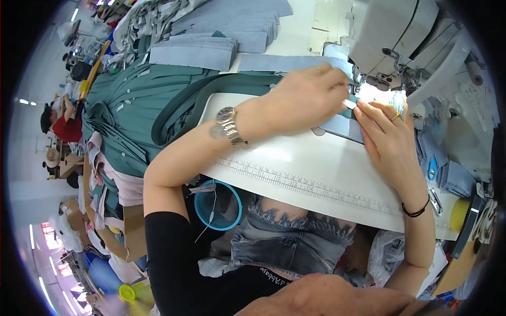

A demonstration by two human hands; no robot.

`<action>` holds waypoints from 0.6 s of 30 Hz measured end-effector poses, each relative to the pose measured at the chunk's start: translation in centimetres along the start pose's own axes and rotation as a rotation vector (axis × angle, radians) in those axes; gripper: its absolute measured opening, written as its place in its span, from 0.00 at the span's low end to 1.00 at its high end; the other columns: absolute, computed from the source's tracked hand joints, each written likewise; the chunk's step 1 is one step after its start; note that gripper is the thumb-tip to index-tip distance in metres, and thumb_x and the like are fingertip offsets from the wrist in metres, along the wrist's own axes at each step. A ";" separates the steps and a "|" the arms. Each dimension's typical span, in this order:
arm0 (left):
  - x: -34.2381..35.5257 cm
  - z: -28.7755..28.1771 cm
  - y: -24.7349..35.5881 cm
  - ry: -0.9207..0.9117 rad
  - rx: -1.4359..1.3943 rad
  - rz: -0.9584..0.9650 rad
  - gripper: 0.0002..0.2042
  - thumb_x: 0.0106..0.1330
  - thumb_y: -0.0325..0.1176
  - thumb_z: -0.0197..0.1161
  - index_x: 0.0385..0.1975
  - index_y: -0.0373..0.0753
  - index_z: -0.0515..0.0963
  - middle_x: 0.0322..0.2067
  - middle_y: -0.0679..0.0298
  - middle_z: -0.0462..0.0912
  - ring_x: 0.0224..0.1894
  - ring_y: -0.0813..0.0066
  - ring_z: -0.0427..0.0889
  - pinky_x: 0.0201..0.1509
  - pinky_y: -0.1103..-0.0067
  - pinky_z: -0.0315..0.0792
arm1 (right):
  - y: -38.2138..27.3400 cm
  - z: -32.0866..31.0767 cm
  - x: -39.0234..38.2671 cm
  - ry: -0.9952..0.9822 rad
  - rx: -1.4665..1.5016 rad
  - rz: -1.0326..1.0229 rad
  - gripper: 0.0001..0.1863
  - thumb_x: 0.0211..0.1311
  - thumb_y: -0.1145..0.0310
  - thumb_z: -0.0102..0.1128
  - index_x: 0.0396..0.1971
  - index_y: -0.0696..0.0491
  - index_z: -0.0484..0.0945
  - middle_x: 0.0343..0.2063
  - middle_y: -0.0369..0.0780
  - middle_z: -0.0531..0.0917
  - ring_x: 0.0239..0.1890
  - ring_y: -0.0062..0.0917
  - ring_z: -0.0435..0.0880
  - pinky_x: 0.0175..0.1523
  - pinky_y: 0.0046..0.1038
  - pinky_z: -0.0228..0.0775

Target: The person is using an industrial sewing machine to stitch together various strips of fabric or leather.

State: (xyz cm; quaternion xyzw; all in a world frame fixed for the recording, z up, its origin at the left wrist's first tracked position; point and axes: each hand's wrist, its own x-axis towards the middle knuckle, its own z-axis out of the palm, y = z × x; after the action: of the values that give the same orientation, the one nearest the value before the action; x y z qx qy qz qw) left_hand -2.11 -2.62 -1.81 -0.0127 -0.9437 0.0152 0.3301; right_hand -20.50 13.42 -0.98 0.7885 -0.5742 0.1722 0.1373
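My left hand is beside the needle area of a white sewing machine, its fingers curled together; what they hold, if anything, is hidden. My right hand lies palm down to the right, fingers stretched out. Its fingertips touch the end of a small white label on a bit of green fabric. A grey-blue fabric piece lies flat beneath both hands. Behind my left wrist runs a dark green fabric strip, partly covered by that hand.
Stacked grey-blue cut pieces lie at the back left, with a heap of green fabric nearer. The white table has a printed ruler edge. Below hangs a blue basket. Blue-handled snips lie at right.
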 end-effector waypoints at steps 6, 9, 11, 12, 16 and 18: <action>-2.7 -6.6 -5.3 -0.398 0.144 -0.520 0.10 0.66 0.26 0.64 0.46 0.35 0.81 0.42 0.56 0.84 0.35 0.57 0.84 0.38 0.67 0.77 | -0.2 -0.1 0.1 -0.018 -0.015 0.001 0.17 0.60 0.74 0.63 0.51 0.56 0.81 0.52 0.36 0.82 0.54 0.29 0.80 0.54 0.39 0.67; -4.6 -6.4 -6.2 -0.305 0.080 -0.463 0.11 0.66 0.28 0.65 0.47 0.37 0.81 0.40 0.57 0.85 0.32 0.59 0.82 0.37 0.69 0.76 | 0.0 0.8 0.0 0.001 -0.016 0.004 0.16 0.60 0.75 0.60 0.49 0.56 0.81 0.49 0.35 0.82 0.54 0.27 0.79 0.62 0.50 0.58; -3.6 -6.6 -6.7 -0.397 0.003 -0.609 0.12 0.65 0.29 0.67 0.47 0.36 0.82 0.39 0.54 0.84 0.38 0.56 0.83 0.42 0.68 0.76 | -0.1 1.1 -0.2 0.027 -0.005 0.016 0.16 0.60 0.76 0.56 0.48 0.57 0.81 0.47 0.35 0.81 0.55 0.27 0.79 0.73 0.62 0.47; -2.9 -7.0 -6.6 -0.490 -0.056 -0.772 0.13 0.63 0.31 0.68 0.47 0.35 0.82 0.39 0.51 0.84 0.44 0.52 0.83 0.47 0.67 0.77 | -0.1 1.2 -0.3 0.028 -0.011 0.021 0.16 0.60 0.76 0.56 0.48 0.57 0.81 0.47 0.35 0.81 0.55 0.27 0.79 0.73 0.62 0.47; -2.9 -7.5 -6.5 -0.347 0.189 -0.511 0.13 0.62 0.30 0.67 0.46 0.36 0.81 0.40 0.52 0.85 0.40 0.55 0.84 0.44 0.67 0.77 | -0.4 1.4 -0.3 0.067 -0.008 0.028 0.15 0.60 0.77 0.56 0.47 0.57 0.82 0.46 0.35 0.81 0.54 0.28 0.79 0.73 0.62 0.47; -1.8 -7.4 -4.6 -0.257 0.170 -0.584 0.12 0.61 0.29 0.66 0.44 0.36 0.82 0.38 0.52 0.86 0.37 0.56 0.84 0.43 0.67 0.77 | -0.4 1.6 -0.3 0.064 -0.011 0.037 0.15 0.60 0.77 0.56 0.47 0.57 0.82 0.46 0.35 0.81 0.54 0.28 0.79 0.73 0.62 0.47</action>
State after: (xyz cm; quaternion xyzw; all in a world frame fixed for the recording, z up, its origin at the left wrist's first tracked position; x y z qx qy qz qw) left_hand 3.86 -7.17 3.07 0.2882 -0.9368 -0.0001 0.1985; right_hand -20.05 13.10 -2.52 0.7711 -0.5849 0.1968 0.1568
